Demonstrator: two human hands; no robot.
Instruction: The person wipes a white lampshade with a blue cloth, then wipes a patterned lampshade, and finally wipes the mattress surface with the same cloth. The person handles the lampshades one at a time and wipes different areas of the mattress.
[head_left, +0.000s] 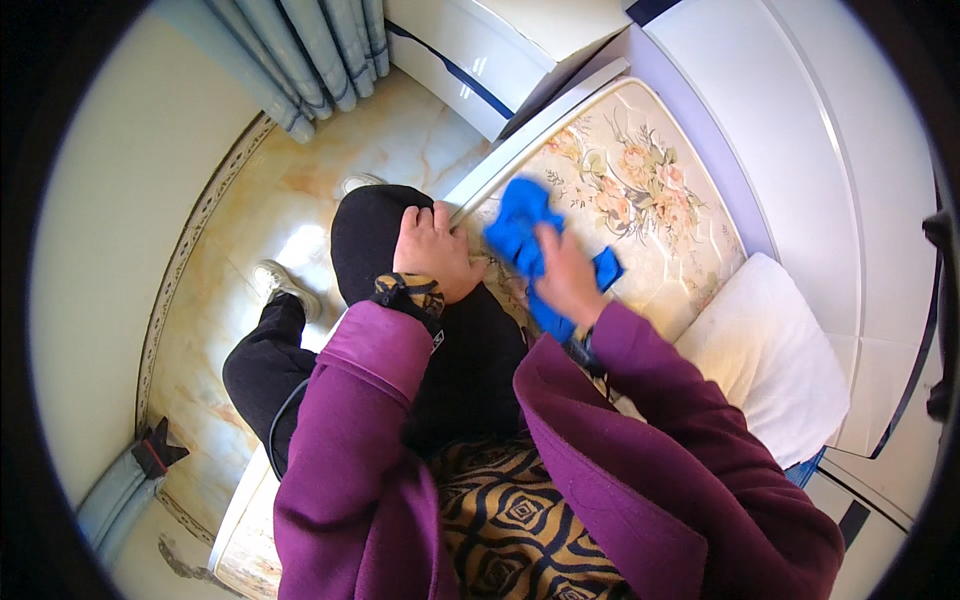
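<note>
A crumpled blue cloth (517, 217) lies over the floral mattress (652, 180), and my right hand (570, 281) grips it from above. Motion blurs this hand and part of the cloth. Palm down, my left hand (435, 251) rests at my black-trousered knee (364, 232), close to the mattress edge, with its fingers spread. I see nothing held in the left hand. Beyond the right forearm, a white pillow (772, 360) sits on the mattress.
A white headboard (817, 187) rises along the right. At the top stands a glossy white cabinet (457, 60), beside blue-grey curtains (322, 60). Marble-patterned floor (247, 202) lies to the left, where my shoe (285, 285) rests. A pale wall (150, 172) bounds that side.
</note>
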